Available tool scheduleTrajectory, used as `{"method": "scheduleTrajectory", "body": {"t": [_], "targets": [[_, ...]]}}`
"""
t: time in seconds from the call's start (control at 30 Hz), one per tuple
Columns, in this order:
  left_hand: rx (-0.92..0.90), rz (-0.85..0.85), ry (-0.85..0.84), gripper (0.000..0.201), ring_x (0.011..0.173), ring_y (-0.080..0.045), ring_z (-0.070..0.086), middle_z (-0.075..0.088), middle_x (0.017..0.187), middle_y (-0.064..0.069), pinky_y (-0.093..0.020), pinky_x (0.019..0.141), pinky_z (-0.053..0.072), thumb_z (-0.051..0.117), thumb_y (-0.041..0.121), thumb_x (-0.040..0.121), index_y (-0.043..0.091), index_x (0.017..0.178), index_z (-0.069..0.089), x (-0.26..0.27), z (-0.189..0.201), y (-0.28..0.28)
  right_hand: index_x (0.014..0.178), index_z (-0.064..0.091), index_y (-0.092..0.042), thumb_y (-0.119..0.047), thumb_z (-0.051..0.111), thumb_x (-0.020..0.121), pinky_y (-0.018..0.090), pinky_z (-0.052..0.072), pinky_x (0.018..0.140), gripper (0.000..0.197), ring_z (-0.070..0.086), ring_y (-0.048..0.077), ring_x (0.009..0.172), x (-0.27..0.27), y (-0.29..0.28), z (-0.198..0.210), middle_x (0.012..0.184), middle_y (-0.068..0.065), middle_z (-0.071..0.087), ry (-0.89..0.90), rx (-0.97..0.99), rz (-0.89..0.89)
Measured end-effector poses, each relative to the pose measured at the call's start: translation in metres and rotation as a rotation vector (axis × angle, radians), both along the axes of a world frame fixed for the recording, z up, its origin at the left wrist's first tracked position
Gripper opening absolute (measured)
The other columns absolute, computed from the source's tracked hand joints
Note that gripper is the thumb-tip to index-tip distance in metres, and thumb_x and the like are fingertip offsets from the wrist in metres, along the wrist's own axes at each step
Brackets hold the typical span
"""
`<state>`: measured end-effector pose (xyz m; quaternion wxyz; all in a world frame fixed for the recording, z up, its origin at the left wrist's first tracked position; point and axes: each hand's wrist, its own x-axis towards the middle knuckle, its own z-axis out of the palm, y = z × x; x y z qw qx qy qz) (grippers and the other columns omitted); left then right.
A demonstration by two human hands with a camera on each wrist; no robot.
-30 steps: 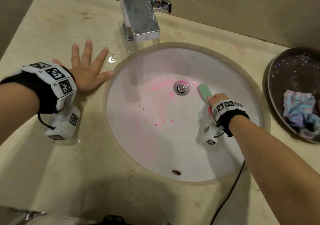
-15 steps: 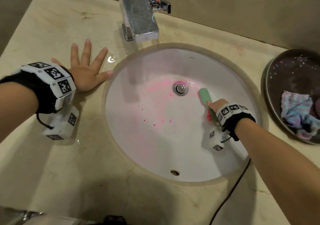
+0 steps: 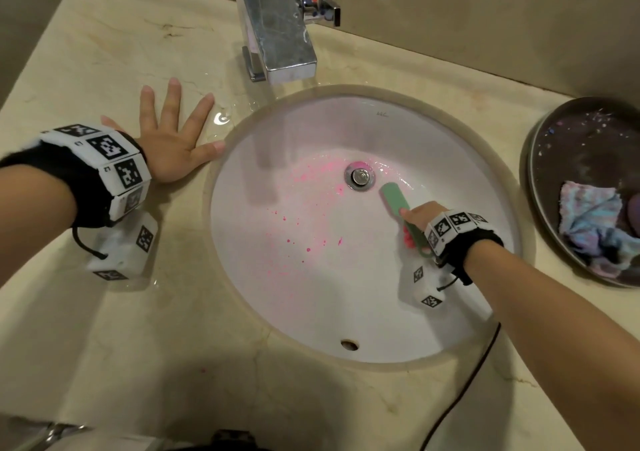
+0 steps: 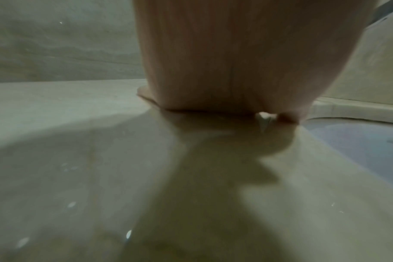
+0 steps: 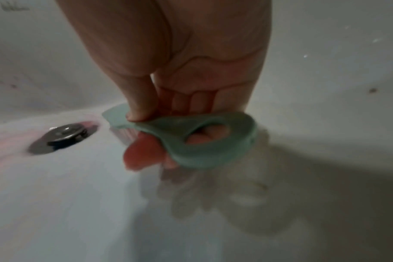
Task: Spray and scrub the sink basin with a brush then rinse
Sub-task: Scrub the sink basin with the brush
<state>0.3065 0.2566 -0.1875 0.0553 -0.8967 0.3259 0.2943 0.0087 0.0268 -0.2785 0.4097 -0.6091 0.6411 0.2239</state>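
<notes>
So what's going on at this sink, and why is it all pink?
A person is scrubbing a white sink basin. Their right hand grips a green brush and works it beside the drain. Their left hand rests flat, fingers spread, on the wet countertop. Pink specks are scattered across the basin. No water runs from the faucet, so rinsing hasn't started.

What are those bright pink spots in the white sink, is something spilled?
Pink speckles are scattered across the white oval sink basin, densest beside the metal drain. What the stuff is cannot be told.
</notes>
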Motion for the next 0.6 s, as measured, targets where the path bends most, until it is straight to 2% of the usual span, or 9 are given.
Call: {"method": "scheduleTrajectory", "body": {"t": [0.07, 0.17, 0.2, 0.3, 0.33, 0.4, 0.47, 0.5, 0.6], "targets": [[0.000, 0.000, 0.004, 0.068, 0.141, -0.023, -0.025, -0.029, 0.152, 0.010, -0.068, 0.104, -0.008, 0.023, 0.070, 0.085, 0.053, 0.141, -0.013, 0.000, 0.001, 0.000, 0.078, 0.057, -0.001, -0.029, 0.048, 0.097, 0.010, 0.033, 0.029, 0.035, 0.050, 0.009, 0.026, 0.004, 0.009, 0.001, 0.033, -0.002, 0.054, 0.000, 0.052, 0.050], [-0.003, 0.002, 0.004, 0.068, 0.141, -0.023, -0.025, -0.029, 0.152, 0.010, -0.068, 0.104, -0.008, 0.023, 0.069, 0.086, 0.052, 0.142, -0.011, -0.001, 0.002, 0.000, 0.084, 0.057, 0.000, -0.028, 0.049, 0.097, 0.009, 0.032, 0.028, 0.032, 0.046, 0.010, 0.022, 0.015, 0.004, -0.003, 0.037, 0.002, 0.054, -0.027, -0.003, 0.030], [-0.005, 0.004, 0.002, 0.068, 0.142, -0.023, -0.024, -0.029, 0.152, 0.010, -0.068, 0.104, -0.008, 0.023, 0.069, 0.086, 0.052, 0.142, -0.011, -0.001, 0.001, 0.000, 0.083, 0.057, -0.001, -0.030, 0.049, 0.097, 0.012, 0.036, 0.032, 0.033, 0.048, 0.012, 0.027, 0.019, 0.000, -0.002, 0.046, 0.004, 0.056, -0.026, -0.034, 0.009], [0.003, 0.002, 0.004, 0.068, 0.142, -0.023, -0.024, -0.029, 0.152, 0.010, -0.068, 0.104, -0.008, 0.022, 0.070, 0.085, 0.053, 0.141, -0.012, -0.002, 0.001, 0.000, 0.083, 0.065, 0.000, -0.039, 0.050, 0.094, 0.024, 0.049, 0.059, 0.044, 0.058, 0.019, 0.048, 0.021, -0.013, -0.006, 0.064, 0.008, 0.064, -0.022, -0.121, -0.008], [0.002, 0.000, 0.001, 0.068, 0.142, -0.024, -0.024, -0.029, 0.152, 0.010, -0.068, 0.104, -0.008, 0.022, 0.070, 0.085, 0.053, 0.142, -0.012, -0.001, 0.001, 0.000, 0.085, 0.066, 0.000, -0.039, 0.049, 0.094, 0.023, 0.049, 0.059, 0.044, 0.059, 0.019, 0.047, 0.022, -0.013, -0.007, 0.064, 0.009, 0.064, -0.023, -0.120, 0.007], [-0.003, -0.003, 0.000, 0.067, 0.142, -0.024, -0.024, -0.029, 0.152, 0.010, -0.068, 0.104, -0.007, 0.023, 0.069, 0.086, 0.052, 0.142, -0.011, -0.001, 0.000, 0.000, 0.083, 0.060, 0.000, -0.033, 0.049, 0.096, 0.014, 0.042, 0.040, 0.037, 0.052, 0.013, 0.031, 0.023, -0.009, -0.007, 0.054, 0.007, 0.058, -0.038, -0.059, 0.013], [-0.002, -0.005, 0.002, 0.068, 0.141, -0.023, -0.025, -0.030, 0.152, 0.010, -0.068, 0.104, -0.008, 0.022, 0.069, 0.086, 0.053, 0.141, -0.012, 0.001, 0.000, 0.000, 0.078, 0.057, -0.003, -0.029, 0.051, 0.095, 0.013, 0.038, 0.036, 0.032, 0.047, 0.011, 0.026, 0.025, -0.005, -0.004, 0.043, 0.003, 0.055, -0.008, -0.030, 0.032], [0.002, -0.007, 0.005, 0.068, 0.141, -0.023, -0.026, -0.030, 0.152, 0.010, -0.068, 0.104, -0.008, 0.022, 0.070, 0.085, 0.053, 0.141, -0.013, 0.001, 0.000, 0.000, 0.076, 0.059, -0.004, -0.032, 0.052, 0.094, 0.016, 0.043, 0.042, 0.034, 0.051, 0.014, 0.032, 0.028, -0.007, -0.003, 0.044, 0.002, 0.057, 0.005, -0.060, 0.053], [0.004, -0.011, 0.011, 0.068, 0.141, -0.023, -0.026, -0.031, 0.151, 0.010, -0.068, 0.104, -0.008, 0.022, 0.070, 0.085, 0.053, 0.140, -0.014, 0.001, 0.000, 0.000, 0.080, 0.067, -0.001, -0.044, 0.054, 0.089, 0.034, 0.056, 0.072, 0.045, 0.066, 0.026, 0.063, 0.029, -0.024, -0.010, 0.076, 0.012, 0.072, 0.043, -0.182, 0.089]]}}
